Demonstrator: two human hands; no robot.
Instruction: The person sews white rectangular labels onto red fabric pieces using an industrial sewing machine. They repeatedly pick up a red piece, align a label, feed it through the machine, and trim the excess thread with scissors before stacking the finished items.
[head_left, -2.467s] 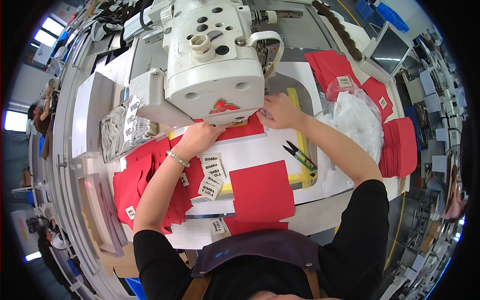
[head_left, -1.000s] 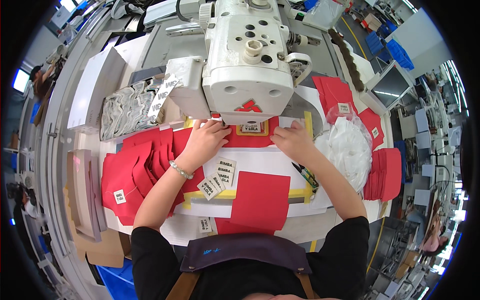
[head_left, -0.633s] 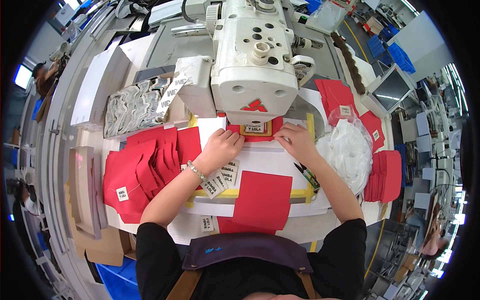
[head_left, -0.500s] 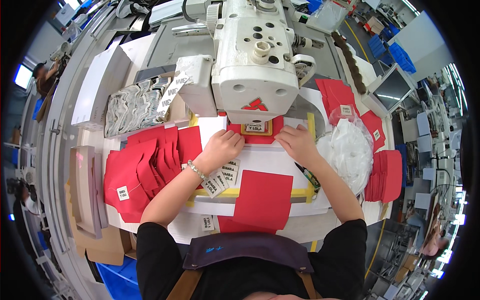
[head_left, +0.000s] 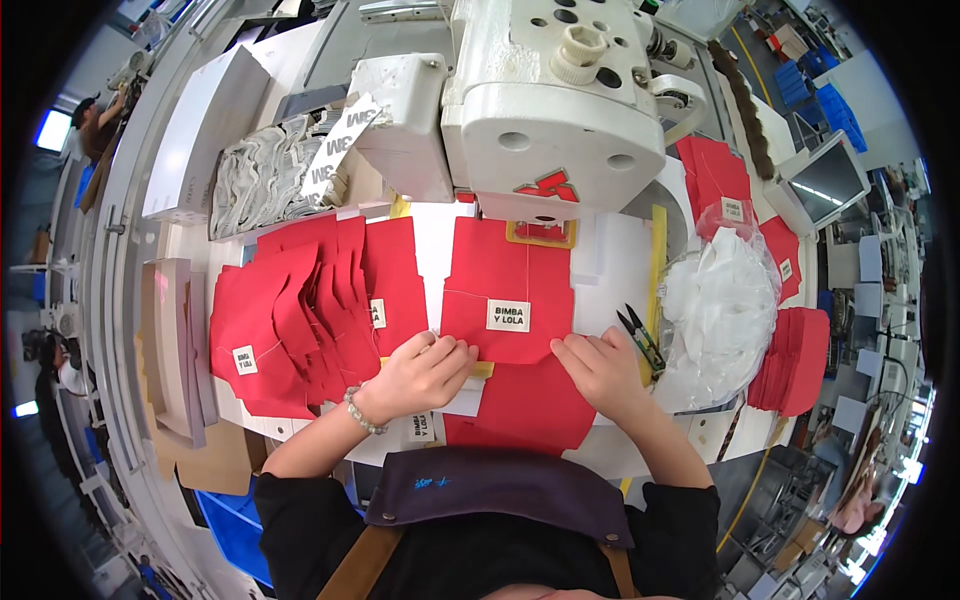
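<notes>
red: one panel (head_left: 475,260), one cream label (head_left: 508,316), near corners in two pinched hands (head_left: 425,373) (head_left: 605,375)

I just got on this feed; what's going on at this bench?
A person's left hand and right hand have their fingers at the near corners of a red panel with a white label on it. Its far end reaches a yellow frame under a white sewing machine. More red panels are piled to the left; snips lie beyond the right hand.

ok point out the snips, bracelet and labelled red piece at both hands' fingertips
Snips (head_left: 648,348): head view, on the handles.
Bracelet (head_left: 359,413): head view, on its beads.
Red piece (head_left: 506,279): head view, above its label.
</notes>
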